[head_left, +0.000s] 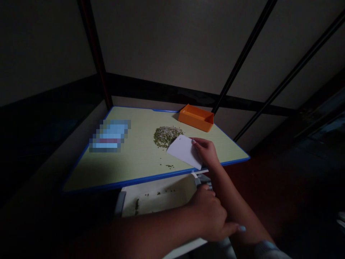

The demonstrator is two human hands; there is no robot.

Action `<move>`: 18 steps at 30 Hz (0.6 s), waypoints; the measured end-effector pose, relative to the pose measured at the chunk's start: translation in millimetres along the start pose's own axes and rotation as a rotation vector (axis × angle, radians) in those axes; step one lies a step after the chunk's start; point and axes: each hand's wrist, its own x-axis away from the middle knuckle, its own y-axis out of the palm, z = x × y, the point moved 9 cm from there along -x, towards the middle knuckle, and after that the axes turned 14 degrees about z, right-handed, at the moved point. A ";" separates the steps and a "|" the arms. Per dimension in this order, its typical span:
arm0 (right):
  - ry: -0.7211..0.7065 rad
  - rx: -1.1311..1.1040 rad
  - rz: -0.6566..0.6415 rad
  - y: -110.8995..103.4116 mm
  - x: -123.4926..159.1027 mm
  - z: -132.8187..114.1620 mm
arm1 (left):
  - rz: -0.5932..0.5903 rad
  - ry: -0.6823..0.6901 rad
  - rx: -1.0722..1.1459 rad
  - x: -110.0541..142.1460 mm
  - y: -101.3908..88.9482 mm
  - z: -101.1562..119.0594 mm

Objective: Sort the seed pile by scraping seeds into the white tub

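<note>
My right hand [207,153] grips a white flat scraper card [183,151] that rests on the pale table [134,162], its far edge touching a heap of small green beans [166,136]. A few loose beans [169,166] lie near the table's front edge. My left hand [211,216] is closed on the right rim of a white tray [159,196] held below the table's front edge. Several beans lie in the tray.
An orange rectangular bin [196,117] stands at the table's back right. A blurred blue and white object [110,136] lies at the left of the table. The table has a blue edge [129,181]. Dark frame bars rise behind it.
</note>
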 end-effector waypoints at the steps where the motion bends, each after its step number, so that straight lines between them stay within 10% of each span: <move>1: 0.008 -0.003 0.002 1.7 -1.2 0.9 | -0.004 0.000 -0.001 0.0 0.0 -0.1; 18: 0.001 -0.082 -0.024 12.0 -0.3 1.5 | -0.068 -0.006 0.001 -0.5 4.2 0.6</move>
